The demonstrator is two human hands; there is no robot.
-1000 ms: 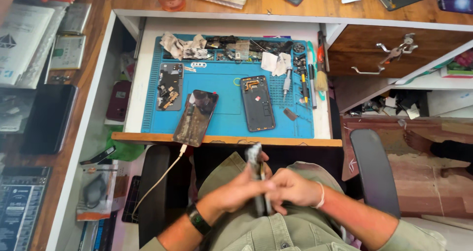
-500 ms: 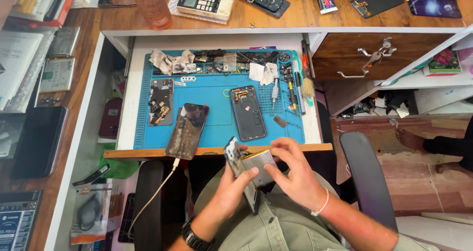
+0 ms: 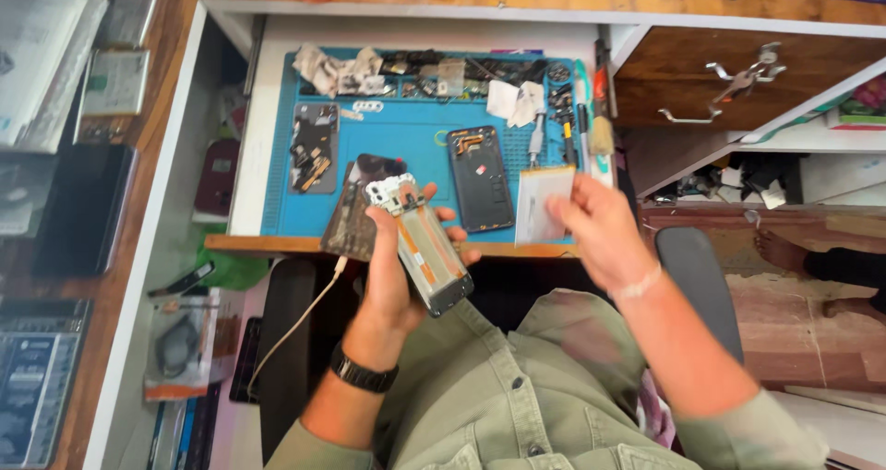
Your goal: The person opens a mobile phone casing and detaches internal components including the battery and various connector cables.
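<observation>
My left hand (image 3: 392, 258) grips an opened phone body (image 3: 420, 244), its inner frame and parts facing up, held over the front edge of the pull-out tray. My right hand (image 3: 595, 226) holds a flat silvery phone battery (image 3: 540, 202) by its right edge, apart from the phone body and to its right. Behind the left hand a dark phone (image 3: 355, 207) with a white cable lies on the blue work mat (image 3: 406, 138). A black back cover (image 3: 480, 177) lies on the mat between my hands.
Another opened phone part (image 3: 314, 147) lies on the mat's left. Tissues, screws and small tools (image 3: 568, 124) line the mat's far and right edges. A wooden drawer with keys (image 3: 738, 78) stands open at right. Tablets and boxes (image 3: 78, 202) fill the shelf at left.
The battery has come away from the phone body: my right hand has moved it to the right, while my left hand keeps the body. The camera has moved closer to the mat.
</observation>
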